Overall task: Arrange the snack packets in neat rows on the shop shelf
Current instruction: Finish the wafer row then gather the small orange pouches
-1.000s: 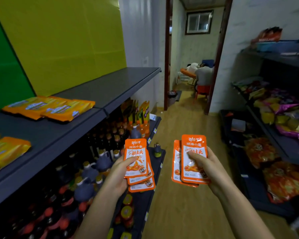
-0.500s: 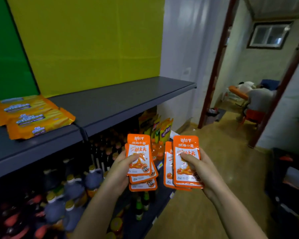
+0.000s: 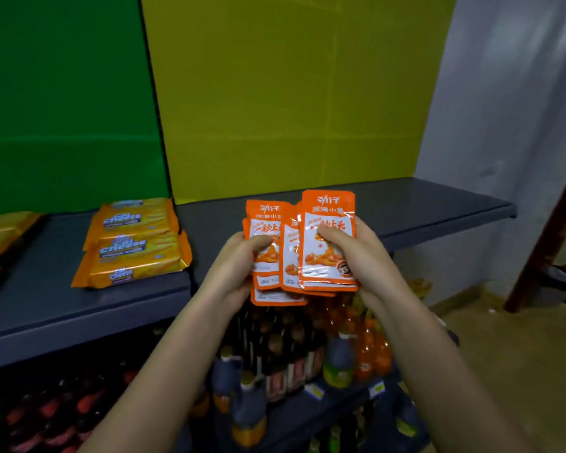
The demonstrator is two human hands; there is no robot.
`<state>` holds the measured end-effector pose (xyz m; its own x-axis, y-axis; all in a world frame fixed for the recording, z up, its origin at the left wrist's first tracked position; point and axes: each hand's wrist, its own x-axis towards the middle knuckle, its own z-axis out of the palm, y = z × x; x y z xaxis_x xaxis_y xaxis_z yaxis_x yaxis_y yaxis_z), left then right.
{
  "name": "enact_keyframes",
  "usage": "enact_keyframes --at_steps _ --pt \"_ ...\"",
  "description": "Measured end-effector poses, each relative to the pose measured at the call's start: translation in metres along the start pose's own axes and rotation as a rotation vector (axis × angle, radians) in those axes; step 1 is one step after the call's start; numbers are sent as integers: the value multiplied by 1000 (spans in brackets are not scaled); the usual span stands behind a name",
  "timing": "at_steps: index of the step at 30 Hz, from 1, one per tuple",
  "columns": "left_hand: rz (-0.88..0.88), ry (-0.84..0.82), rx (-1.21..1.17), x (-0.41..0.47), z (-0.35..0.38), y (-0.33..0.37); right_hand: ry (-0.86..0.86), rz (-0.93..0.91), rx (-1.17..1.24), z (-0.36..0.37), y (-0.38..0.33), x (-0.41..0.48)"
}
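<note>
My left hand point(image 3: 234, 266) grips a fanned stack of orange-and-white snack packets point(image 3: 264, 223), thumb across the front. My right hand point(image 3: 356, 253) holds a second stack of the same packets point(image 3: 327, 259), thumb on top. The two stacks overlap in front of the dark grey shelf point(image 3: 406, 207), just above its front edge. On the shelf to the left lie yellow Cal Cheese wafer packs point(image 3: 134, 243) in a row.
More yellow packs point(image 3: 0, 237) lie at the far left of the shelf. Green and yellow panels back the shelf. Below it stand several dark sauce bottles and orange drink bottles point(image 3: 307, 361). A white wall and a doorway frame are at the right.
My view has turned left to face the shelf. Both hands rose and came together, so the two packet stacks now overlap over the shelf edge.
</note>
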<state>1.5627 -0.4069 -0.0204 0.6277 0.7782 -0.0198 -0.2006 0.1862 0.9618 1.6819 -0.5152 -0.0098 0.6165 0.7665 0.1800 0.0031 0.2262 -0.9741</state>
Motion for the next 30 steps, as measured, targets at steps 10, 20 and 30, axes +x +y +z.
enact_keyframes --at_steps 10,20,30 --pt "49 132 -111 70 -22 22 -236 -30 -21 59 13 110" --pt "37 253 -170 86 -41 38 -581 153 94 87 26 162" --pt "167 563 -53 93 -61 62 -626 8 79 113 22 203"
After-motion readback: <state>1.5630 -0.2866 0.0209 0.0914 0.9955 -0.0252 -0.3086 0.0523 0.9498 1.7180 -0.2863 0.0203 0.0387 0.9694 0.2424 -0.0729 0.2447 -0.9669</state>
